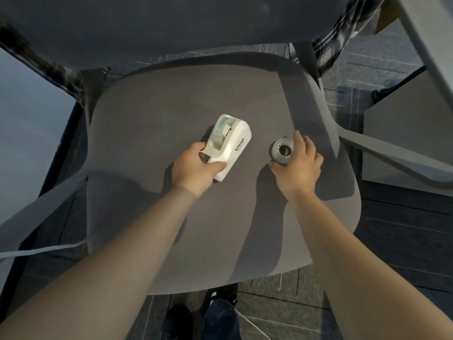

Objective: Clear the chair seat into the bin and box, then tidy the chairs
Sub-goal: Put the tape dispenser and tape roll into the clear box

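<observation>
Chair seat [171,114], centre of frame: grey, matte, broad rounded shell. Item one, tape dispenser [228,146], glossy white moulded plastic, roll mounted; left hand [196,168] wraps its near end, apparently ready to lift it off. Item two, tape roll [282,151], grey ring lying flat, right of centre; right hand [300,163] pinches its rim between fingertip and thumb. Bin and box not identifiable in view.

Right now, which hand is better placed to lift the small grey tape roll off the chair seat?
The right hand: its fingers already curl around the small grey tape roll on the grey chair seat. The left hand is busy gripping the white tape dispenser.
</observation>
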{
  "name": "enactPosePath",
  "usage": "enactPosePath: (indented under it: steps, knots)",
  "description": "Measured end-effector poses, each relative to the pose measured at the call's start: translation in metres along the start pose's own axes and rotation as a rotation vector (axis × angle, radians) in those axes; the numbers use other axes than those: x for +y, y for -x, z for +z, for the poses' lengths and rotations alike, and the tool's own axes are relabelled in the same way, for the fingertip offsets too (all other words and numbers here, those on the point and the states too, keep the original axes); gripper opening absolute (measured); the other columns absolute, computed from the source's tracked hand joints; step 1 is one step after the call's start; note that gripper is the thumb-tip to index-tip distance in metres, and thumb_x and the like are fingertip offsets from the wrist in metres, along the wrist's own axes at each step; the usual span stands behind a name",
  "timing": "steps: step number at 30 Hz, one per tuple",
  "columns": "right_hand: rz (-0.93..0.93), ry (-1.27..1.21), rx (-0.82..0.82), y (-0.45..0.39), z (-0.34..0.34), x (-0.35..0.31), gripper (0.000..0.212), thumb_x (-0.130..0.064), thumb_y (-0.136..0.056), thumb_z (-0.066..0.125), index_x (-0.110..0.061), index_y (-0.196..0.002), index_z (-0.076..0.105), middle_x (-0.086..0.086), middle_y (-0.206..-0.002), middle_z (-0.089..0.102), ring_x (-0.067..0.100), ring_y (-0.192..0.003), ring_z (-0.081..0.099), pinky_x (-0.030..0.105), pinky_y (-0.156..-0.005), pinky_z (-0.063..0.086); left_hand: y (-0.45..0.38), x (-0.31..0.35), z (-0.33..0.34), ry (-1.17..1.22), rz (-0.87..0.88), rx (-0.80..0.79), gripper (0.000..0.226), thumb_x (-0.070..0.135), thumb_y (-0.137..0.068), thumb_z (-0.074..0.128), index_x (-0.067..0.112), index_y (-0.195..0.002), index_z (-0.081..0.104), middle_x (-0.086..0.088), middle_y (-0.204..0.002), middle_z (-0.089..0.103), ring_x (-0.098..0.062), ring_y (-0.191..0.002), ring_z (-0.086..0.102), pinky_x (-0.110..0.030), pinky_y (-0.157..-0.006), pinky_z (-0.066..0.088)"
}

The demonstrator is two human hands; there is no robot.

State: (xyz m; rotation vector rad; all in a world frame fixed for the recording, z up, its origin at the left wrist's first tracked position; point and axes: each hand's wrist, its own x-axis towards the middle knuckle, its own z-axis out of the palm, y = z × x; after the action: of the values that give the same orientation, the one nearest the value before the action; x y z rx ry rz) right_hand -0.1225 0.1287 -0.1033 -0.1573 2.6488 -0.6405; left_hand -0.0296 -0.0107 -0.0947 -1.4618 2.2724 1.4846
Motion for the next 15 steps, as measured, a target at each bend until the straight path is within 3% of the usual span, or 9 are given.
enactPosePath:
  steps: [2,4,7,10,13,15]
  knots:
    - [-0.040,0.078,-0.007,-0.005,0.006,0.006,0.069,-0.023,-0.083,0.061,-0.020,-0.142,0.024,0.001,-0.154,0.024,0.035,-0.136,0.020,0.047,-0.109,0.023,0.000,0.002,0.007,0.026,-0.004,-0.015,0.052,0.020,-0.066,0.074,0.012,-0.114,0.056,0.005,-0.082,0.057,-0.020,-0.083,0.055,-0.027,-0.080,0.047]
    - [-0.080,0.099,0.027,-0.006,0.011,0.010,0.060,-0.022,-0.084,0.060,-0.020,-0.138,0.034,0.001,-0.148,0.035,0.033,-0.133,0.025,0.047,-0.108,0.023,0.002,0.004,0.011,0.063,-0.001,-0.010,0.051,0.019,-0.064,0.075,0.012,-0.111,0.058,0.012,-0.073,0.053,-0.023,-0.084,0.057,-0.041,-0.087,0.052]
    - [-0.103,0.080,0.041,0.003,0.013,0.013,0.055,-0.022,-0.083,0.062,-0.017,-0.134,0.040,0.006,-0.141,0.044,0.031,-0.129,0.032,0.042,-0.106,0.026,0.010,0.005,0.009,0.102,-0.009,0.001,0.049,0.017,-0.064,0.076,0.011,-0.109,0.058,0.013,-0.073,0.052,-0.023,-0.083,0.058,-0.048,-0.087,0.052]
    - [-0.083,-0.072,0.023,0.021,0.004,0.014,0.059,-0.022,-0.081,0.065,-0.013,-0.134,0.039,0.011,-0.137,0.045,0.029,-0.126,0.037,0.037,-0.104,0.031,0.027,0.008,0.003,0.147,-0.014,-0.015,0.058,0.025,-0.051,0.073,0.013,-0.106,0.059,0.004,-0.079,0.059,-0.030,-0.089,0.064,-0.052,-0.083,0.053]
    - [-0.050,-0.259,0.046,0.046,-0.016,0.012,0.066,-0.019,-0.080,0.067,-0.011,-0.137,0.035,0.010,-0.138,0.042,0.025,-0.128,0.035,0.030,-0.103,0.031,0.049,0.015,-0.004,0.123,0.030,-0.042,0.054,0.019,-0.061,0.076,0.011,-0.110,0.058,-0.002,-0.093,0.060,-0.023,-0.086,0.061,-0.034,-0.081,0.050]
    - [-0.046,-0.307,0.081,0.064,-0.035,0.012,0.069,-0.017,-0.079,0.067,-0.010,-0.138,0.032,0.009,-0.139,0.039,0.024,-0.130,0.033,0.029,-0.103,0.030,0.065,0.024,-0.009,0.090,0.090,-0.043,0.046,0.015,-0.069,0.073,0.012,-0.112,0.057,0.000,-0.094,0.059,-0.017,-0.083,0.055,-0.023,-0.070,0.045]
